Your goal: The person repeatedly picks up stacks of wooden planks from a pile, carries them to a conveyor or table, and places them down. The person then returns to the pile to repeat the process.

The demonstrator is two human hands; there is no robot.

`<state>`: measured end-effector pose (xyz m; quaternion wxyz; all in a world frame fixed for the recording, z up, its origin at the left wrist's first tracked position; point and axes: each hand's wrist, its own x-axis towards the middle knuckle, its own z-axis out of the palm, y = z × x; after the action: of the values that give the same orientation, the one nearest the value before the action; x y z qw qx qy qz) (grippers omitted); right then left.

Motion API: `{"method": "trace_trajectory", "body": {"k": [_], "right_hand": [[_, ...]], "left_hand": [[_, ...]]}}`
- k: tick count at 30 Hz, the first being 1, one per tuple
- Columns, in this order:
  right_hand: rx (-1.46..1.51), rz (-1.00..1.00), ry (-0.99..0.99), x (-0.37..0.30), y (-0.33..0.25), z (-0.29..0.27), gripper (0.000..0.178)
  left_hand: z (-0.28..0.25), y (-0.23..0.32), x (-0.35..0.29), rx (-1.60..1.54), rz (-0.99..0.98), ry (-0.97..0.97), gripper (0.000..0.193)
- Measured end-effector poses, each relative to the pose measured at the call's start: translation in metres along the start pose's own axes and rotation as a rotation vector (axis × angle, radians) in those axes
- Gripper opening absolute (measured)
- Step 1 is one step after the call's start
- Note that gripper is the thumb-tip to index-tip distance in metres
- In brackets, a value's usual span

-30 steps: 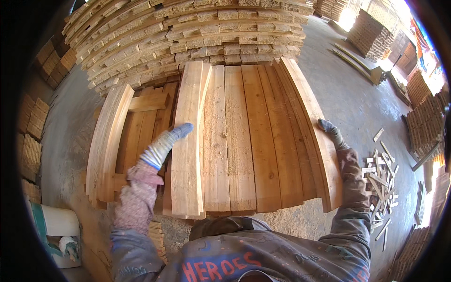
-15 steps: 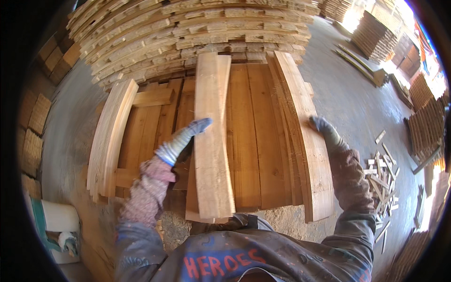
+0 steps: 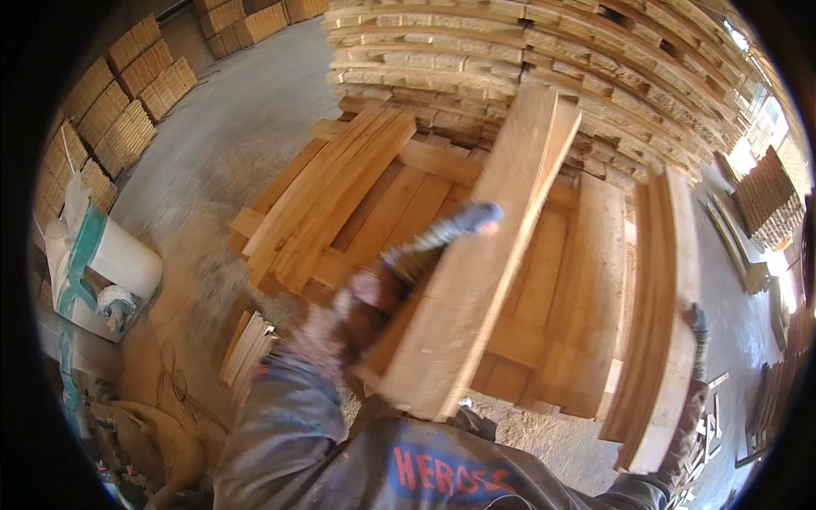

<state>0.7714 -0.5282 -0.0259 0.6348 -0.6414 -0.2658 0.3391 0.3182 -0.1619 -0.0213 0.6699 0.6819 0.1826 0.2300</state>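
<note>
My left hand [image 3: 478,219], in a grey-blue glove, hooks over the left edge of a long, pale wooden board [image 3: 484,255]. This board slants across the middle of the view, its near end close to my body and its far end by the tall lumber pile. At the right, my gloved right hand [image 3: 697,321] grips the outer edge of a bundle of boards [image 3: 659,297] set close together; its palm is hidden. Between them lies a layer of flat boards [image 3: 586,289] with crosspieces and gaps showing.
Several boards [image 3: 331,195] lie side by side at the left of the layer. A tall lumber pile [image 3: 527,51] rises behind. Lumber stacks [image 3: 127,127] and a white-and-green sack [image 3: 119,263] are on the left; wood scraps [image 3: 705,442] litter the floor at right.
My view has swung left. The board in my left hand is now slanted, and the bundle at my right hand sits farther right. Lower boards and crosspieces now show between them.
</note>
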Motion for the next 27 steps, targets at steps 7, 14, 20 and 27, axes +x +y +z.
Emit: {"method": "trace_trajectory", "body": {"k": [7,14,20,27], "right_hand": [[0.042,-0.084,-0.134,-0.026,-0.045,0.159,0.069],[0.181,-0.065,-0.389,-0.001,-0.032,0.423,0.080],[-1.206,-0.040,-0.170,-0.021,-0.007,0.620,0.120],[-0.320,-0.074,-0.227,-0.071,-0.010,0.639,0.118]], "left_hand": [[-0.181,0.196,-0.225,0.462,-0.055,0.389,0.099],[-0.390,0.110,-0.249,0.582,-0.167,0.579,0.117],[-0.383,0.043,-0.185,0.953,-0.478,0.483,0.136],[-0.423,0.010,-0.215,0.314,-0.295,0.409,0.101]]}}
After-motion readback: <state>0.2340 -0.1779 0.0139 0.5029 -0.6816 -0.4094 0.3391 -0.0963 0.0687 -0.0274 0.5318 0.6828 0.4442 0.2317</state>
